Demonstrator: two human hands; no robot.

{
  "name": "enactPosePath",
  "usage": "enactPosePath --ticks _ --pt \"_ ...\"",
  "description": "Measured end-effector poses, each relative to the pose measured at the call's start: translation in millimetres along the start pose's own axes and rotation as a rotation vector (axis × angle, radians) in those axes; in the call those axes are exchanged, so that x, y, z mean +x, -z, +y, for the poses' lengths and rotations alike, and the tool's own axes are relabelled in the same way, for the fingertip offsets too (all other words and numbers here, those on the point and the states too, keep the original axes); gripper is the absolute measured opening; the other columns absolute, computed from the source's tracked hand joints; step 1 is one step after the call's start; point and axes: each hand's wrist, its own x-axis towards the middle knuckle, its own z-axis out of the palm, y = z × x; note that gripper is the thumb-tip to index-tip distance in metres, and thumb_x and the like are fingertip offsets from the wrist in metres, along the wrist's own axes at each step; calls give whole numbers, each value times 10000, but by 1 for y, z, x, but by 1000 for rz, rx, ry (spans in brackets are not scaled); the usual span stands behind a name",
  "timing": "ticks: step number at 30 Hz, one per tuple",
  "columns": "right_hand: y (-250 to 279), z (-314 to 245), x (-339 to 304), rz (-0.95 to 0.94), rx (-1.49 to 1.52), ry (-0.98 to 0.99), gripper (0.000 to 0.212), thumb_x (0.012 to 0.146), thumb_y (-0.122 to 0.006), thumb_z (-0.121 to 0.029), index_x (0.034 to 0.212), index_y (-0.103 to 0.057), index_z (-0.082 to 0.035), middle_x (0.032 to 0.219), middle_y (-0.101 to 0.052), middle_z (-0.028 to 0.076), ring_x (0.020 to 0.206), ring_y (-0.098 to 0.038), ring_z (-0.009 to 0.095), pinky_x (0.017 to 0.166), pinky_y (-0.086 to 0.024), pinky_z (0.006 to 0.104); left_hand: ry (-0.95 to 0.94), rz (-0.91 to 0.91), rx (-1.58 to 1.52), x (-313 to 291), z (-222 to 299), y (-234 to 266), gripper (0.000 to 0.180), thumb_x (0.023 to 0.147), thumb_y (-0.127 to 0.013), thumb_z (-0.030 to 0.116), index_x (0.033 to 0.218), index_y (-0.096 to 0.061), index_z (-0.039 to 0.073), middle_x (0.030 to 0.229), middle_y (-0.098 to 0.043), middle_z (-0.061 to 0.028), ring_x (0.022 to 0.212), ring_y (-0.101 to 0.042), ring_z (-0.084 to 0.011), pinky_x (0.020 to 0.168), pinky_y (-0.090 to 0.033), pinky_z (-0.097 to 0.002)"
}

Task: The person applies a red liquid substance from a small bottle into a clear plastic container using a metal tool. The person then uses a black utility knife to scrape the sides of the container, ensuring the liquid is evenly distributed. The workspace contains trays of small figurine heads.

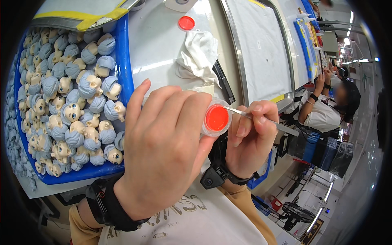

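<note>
My left hand point(163, 130), seen from its back, grips a small clear round jar point(216, 118) between thumb and fingers. Glossy red-orange paint or paste fills the jar, and its open mouth faces up toward me. In my right hand point(253, 134), fingers pinch a slim metal tool point(281, 127) with a narrow tip and a flat, wider end. That tip lies at the jar's upper right rim. Whether the tool is a spatula or tweezers does not show. A red round lid point(186, 23) lies on the table beyond my hands.
To the left, a blue tray point(126, 61) holds many doll heads point(73, 112) with grey-blue hair. A crumpled white cloth point(200, 53) and a black cutter-like tool point(222, 81) lie ahead. A metal tray point(241, 53) lined with white sheet stands right of them. Another person point(330, 106) sits at far right.
</note>
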Motion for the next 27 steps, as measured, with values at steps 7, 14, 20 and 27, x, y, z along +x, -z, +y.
enactPosePath --ticks 7,14,20,27 --pt "-7 -2 0 55 93 -72 122 887 -433 -70 913 -533 -4 536 -476 45 399 -365 97 423 -309 250 4 -4 0 0 0 1 509 624 -769 57 1094 -574 73 1023 -609 -100 1033 -571 -300 1028 -326 -487" --pt "-9 -5 0 91 160 -146 113 894 -424 -65 904 -528 -23 514 -460 35 387 -357 105 407 -292 256 5 -1 -8 -1 0 1 504 629 -769 60 1094 -575 75 1028 -611 -100 1041 -568 -300 1033 -323 -487" --pt "-8 -3 -4 89 58 -55 108 872 -435 -49 912 -528 -10 570 -492 60 409 -380 99 414 -319 247 6 -2 -16 -1 0 1 506 628 -770 58 1093 -572 76 1028 -609 -100 1042 -566 -299 1033 -321 -487" --pt "0 4 -6 -20 -138 275 128 852 -481 -54 947 -522 21 648 -521 78 467 -436 98 438 -361 237 14 -2 -20 -2 -1 1 533 618 -777 58 1104 -561 76 1030 -603 -100 1035 -566 -300 1028 -322 -490"
